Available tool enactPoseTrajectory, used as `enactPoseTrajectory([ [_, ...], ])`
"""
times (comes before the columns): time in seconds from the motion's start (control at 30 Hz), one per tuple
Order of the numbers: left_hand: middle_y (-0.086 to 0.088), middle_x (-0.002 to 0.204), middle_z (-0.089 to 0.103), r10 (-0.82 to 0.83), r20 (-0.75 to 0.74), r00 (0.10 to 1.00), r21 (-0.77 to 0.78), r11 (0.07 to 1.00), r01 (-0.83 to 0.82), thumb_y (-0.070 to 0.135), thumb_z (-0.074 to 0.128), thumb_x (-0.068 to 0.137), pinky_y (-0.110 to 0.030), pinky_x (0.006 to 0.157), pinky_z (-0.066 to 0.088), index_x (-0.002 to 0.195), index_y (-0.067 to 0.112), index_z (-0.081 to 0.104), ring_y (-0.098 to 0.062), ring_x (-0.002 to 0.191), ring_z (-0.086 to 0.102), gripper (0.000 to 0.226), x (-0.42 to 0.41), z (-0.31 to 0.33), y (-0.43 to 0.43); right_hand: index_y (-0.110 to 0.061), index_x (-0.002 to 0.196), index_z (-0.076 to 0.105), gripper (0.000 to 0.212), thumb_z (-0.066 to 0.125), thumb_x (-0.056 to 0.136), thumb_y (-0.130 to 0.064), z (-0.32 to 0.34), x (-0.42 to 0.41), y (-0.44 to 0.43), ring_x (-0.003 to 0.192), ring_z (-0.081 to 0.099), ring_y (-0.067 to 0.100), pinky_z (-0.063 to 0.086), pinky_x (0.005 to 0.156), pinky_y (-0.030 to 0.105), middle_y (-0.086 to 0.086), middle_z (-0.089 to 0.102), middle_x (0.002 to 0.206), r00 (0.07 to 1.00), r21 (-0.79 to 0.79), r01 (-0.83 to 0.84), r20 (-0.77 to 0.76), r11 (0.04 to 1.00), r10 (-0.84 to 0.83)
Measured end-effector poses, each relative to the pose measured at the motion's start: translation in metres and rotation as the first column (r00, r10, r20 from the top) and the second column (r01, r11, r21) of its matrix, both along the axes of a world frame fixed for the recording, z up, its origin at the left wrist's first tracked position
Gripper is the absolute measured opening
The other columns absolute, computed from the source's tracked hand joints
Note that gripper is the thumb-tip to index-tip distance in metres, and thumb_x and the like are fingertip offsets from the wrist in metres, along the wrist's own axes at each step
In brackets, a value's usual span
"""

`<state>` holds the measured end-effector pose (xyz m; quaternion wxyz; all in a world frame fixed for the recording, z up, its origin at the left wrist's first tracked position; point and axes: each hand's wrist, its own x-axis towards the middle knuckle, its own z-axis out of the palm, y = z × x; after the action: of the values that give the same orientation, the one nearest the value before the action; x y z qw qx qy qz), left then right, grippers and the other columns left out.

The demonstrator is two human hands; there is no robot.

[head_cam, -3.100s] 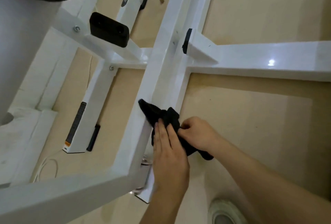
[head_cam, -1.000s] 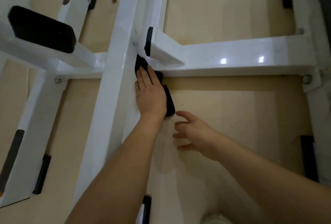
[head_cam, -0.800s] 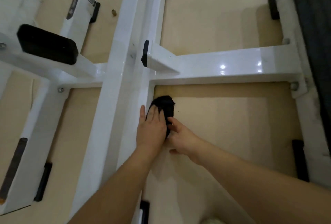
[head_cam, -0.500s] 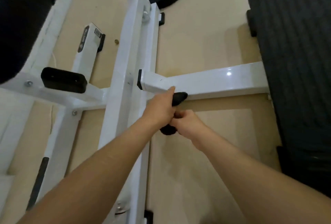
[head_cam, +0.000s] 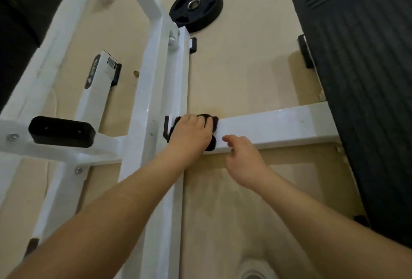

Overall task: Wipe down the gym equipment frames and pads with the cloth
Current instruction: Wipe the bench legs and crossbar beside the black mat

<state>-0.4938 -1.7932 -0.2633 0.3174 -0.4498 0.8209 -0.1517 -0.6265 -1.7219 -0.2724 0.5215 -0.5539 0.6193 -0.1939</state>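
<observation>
The left hand (head_cam: 190, 132) clamps the black cloth (head_cam: 211, 143) onto the white crossbar (head_cam: 278, 128); the right hand (head_cam: 243, 156), loosely curled and empty, touches the crossbar's near edge.

My single feed: the head camera, wide-angle, facing forward and steeply down.

I look from above along the person's own forearms, which enter at the bottom edge and meet mid-picture on the white crossbar (head_cam: 278, 127), close enough that the left hand (head_cam: 191, 132) on the cloth (head_cam: 212, 143) and the right hand (head_cam: 243, 157) sit central; beige floor (head_cam: 234, 77) lies beneath, with a weight plate (head_cam: 200, 16) near the top edge.
</observation>
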Motion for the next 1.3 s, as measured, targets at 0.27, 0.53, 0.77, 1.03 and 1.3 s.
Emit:
enactPoseTrajectory([
  [0.27,0.009,0.147,0.042,0.74,-0.645,-0.188,0.764,0.631,-0.136,-0.005,0.062,0.076,-0.032,0.102,0.047,0.148,0.035,0.027,-0.006,0.127,0.048,0.089,-0.024,-0.03,0.042,-0.019,0.135,0.045,0.047,0.06,0.091,-0.019,-0.006,-0.025,-0.03,0.099,0.061,0.019,0.052,0.084,0.031,-0.002,0.061,0.104,0.93,0.196,0.259,0.213,0.946,-0.299],
  [0.53,0.008,0.101,0.072,0.384,-0.692,-0.611,0.672,0.65,-0.353,-0.014,0.063,0.078,-0.038,0.093,0.054,0.097,0.03,0.07,-0.01,0.098,0.067,0.048,-0.006,0.014,0.019,-0.033,0.13,0.048,0.051,0.067,0.086,-0.016,0.005,-0.032,-0.022,0.083,0.068,0.025,0.057,0.078,0.042,0.021,0.062,0.087,0.856,0.228,0.323,0.343,0.918,-0.386],
  [0.77,-0.016,0.152,0.03,0.11,-0.538,0.835,-0.161,0.96,-0.23,0.025,0.056,0.094,-0.048,0.116,0.015,0.138,0.012,0.046,-0.032,0.14,0.026,0.047,0.001,0.005,-0.019,-0.026,0.126,0.043,0.038,0.049,0.089,-0.034,0.013,-0.027,0.001,0.107,0.052,0.024,0.049,0.081,0.036,0.004,0.052,0.121,0.823,-0.003,-0.215,-0.539,0.977,0.179],
  [1.03,-0.029,0.136,0.05,0.119,-0.394,0.911,0.013,0.992,-0.124,0.02,0.058,0.079,-0.05,0.117,0.021,0.13,-0.006,0.053,-0.041,0.133,0.041,0.058,0.013,-0.045,0.052,-0.019,0.151,-0.011,0.103,0.063,0.081,-0.032,-0.031,0.024,-0.091,0.148,-0.006,0.022,0.003,0.116,0.058,0.007,-0.007,0.16,0.562,-0.038,-0.733,-0.596,0.679,0.574],
  [1.3,-0.015,0.137,0.055,0.144,-0.637,0.757,0.1,0.99,-0.105,0.004,0.069,0.067,-0.046,0.105,0.036,0.133,0.003,0.054,-0.032,0.126,0.053,0.068,-0.01,-0.043,0.064,-0.013,0.147,0.014,0.078,0.058,0.086,-0.031,-0.045,-0.019,-0.062,0.134,0.028,0.024,0.01,0.113,0.054,0.005,0.034,0.141,0.579,-0.145,-0.435,-0.801,0.889,0.153],
])
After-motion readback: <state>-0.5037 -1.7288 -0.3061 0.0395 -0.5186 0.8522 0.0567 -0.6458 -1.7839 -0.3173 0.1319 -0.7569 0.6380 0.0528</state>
